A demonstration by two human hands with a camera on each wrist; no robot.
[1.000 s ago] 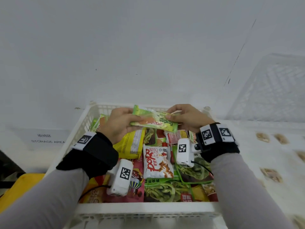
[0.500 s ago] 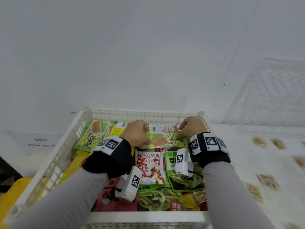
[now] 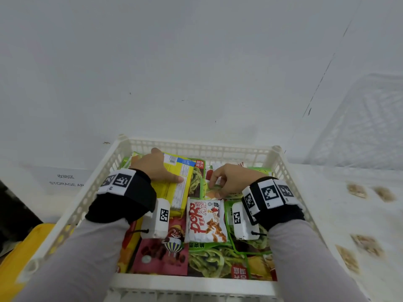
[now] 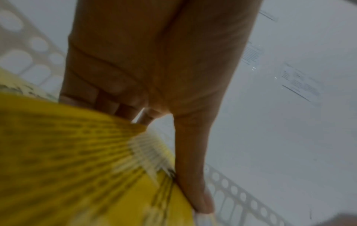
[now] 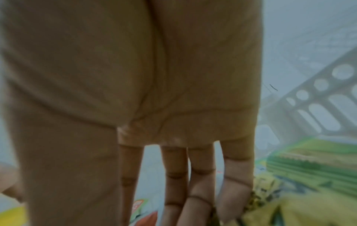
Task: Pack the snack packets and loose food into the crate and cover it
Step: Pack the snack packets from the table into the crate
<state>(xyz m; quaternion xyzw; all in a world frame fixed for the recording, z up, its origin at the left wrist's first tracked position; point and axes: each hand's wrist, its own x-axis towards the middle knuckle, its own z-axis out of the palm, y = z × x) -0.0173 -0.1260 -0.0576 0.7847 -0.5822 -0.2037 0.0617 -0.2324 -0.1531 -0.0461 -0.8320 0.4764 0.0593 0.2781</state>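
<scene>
The green packet [image 3: 220, 188] now lies under the relaxed right hand [image 3: 226, 180], and the left hand [image 3: 156, 168] has moved to grasp the yellow packet [image 3: 177, 188], so packing continues.

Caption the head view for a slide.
Left hand grips a yellow packet, right hand touches a green packet inside the white crate.

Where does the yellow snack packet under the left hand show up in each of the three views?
Head: yellow packet at the crate's far left, left hand gripping it.
Left wrist: blurred, fills the lower left, thumb along its edge.
Right wrist: only a yellow sliver at the lower-left edge, probably it; cannot tell.
Shared landmark: the white perforated crate wall.
</scene>
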